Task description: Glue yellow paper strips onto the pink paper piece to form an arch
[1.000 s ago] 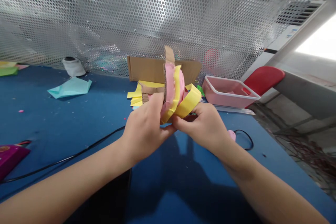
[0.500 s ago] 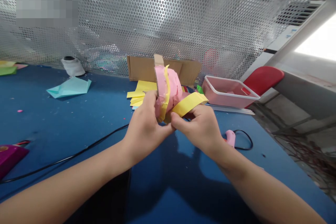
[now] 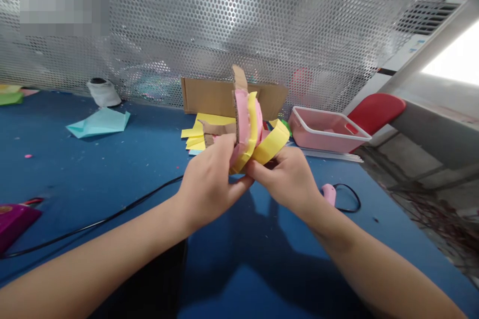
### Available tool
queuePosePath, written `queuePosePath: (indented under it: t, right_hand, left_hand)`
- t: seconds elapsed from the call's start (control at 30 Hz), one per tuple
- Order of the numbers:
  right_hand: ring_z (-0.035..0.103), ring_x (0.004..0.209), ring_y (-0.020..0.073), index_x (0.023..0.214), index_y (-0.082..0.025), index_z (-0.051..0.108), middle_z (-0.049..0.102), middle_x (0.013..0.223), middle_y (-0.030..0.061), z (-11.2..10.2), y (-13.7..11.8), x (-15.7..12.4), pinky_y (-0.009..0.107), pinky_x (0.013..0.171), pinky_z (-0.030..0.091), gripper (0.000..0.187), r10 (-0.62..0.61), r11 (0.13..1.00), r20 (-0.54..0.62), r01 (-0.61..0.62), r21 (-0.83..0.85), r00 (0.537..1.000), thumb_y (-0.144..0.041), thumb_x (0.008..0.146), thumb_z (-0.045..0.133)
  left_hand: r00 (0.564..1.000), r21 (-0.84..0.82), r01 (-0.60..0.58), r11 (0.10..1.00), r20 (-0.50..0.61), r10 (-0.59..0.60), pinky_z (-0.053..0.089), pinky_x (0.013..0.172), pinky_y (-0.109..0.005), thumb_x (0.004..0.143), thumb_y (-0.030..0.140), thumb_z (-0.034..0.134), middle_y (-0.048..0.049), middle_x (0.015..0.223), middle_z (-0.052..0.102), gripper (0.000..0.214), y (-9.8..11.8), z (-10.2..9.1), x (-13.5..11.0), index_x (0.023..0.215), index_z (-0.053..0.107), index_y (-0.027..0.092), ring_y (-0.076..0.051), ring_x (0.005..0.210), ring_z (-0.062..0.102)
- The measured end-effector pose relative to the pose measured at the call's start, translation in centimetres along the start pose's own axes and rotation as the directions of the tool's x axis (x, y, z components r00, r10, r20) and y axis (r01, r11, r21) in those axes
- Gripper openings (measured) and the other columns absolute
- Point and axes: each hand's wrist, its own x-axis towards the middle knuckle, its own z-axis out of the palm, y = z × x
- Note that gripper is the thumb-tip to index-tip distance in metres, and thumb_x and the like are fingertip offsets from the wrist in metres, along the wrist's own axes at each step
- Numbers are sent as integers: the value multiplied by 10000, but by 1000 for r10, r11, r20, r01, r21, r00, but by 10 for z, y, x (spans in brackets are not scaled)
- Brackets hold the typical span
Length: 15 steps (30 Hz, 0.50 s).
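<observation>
i see the left hand [image 3: 209,184] clenched on the pink-and-cardboard piece [image 3: 242,114] above the blue table [image 3: 112,169], right hand [image 3: 290,179] pinching its yellow strip [image 3: 271,144]. probably mid-wrap, though the join is hidden. next needs the strip pulled snug.

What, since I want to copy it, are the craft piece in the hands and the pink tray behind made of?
The craft piece, held by the left hand and right hand, looks like matte brown cardboard, rough-edged, layered with matte pink and yellow paper strips that bend softly. The pink tray seems moulded plastic: smooth, slightly shiny walls.
</observation>
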Motion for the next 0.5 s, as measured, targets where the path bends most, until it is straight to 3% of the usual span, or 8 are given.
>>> queuePosePath:
  t: [0.13,0.23,0.4,0.5]
  right_hand:
    - [572,577,123,648,-170,612,623,624,-5,-6,-3,3,232,518,442,101,-37,999,75,36,11,996,-226,726,579]
    - [583,600,142,598,-184,596,603,604,1,-18,-5,6,254,537,445,193,-74,997,107,72,16,992,-272,766,563]
    - [549,547,145,490,-214,520,521,506,-1,-40,2,22,278,510,416,371,-52,999,-141,54,11,989,-377,820,565]
    - [533,498,145,470,-222,530,530,486,1,-46,10,47,292,489,406,389,22,999,-210,-31,-37,977,-402,805,606]
  left_hand:
    - [997,11,65,998,47,-65,402,556,-244,702,275,706,3,798,608,355,-1,-6,7,935,448,204,-175,674,604]
    - [986,-12,149,989,78,-147,376,534,-236,697,318,712,23,751,587,340,0,-12,13,883,450,206,-148,621,566]
    - [929,-157,310,938,259,-264,387,526,-228,660,358,756,41,720,591,345,4,-24,20,836,507,197,-121,596,542]
    - [839,-279,479,832,423,-342,451,559,-252,639,387,777,15,772,646,397,6,-29,22,913,574,184,-154,660,602]
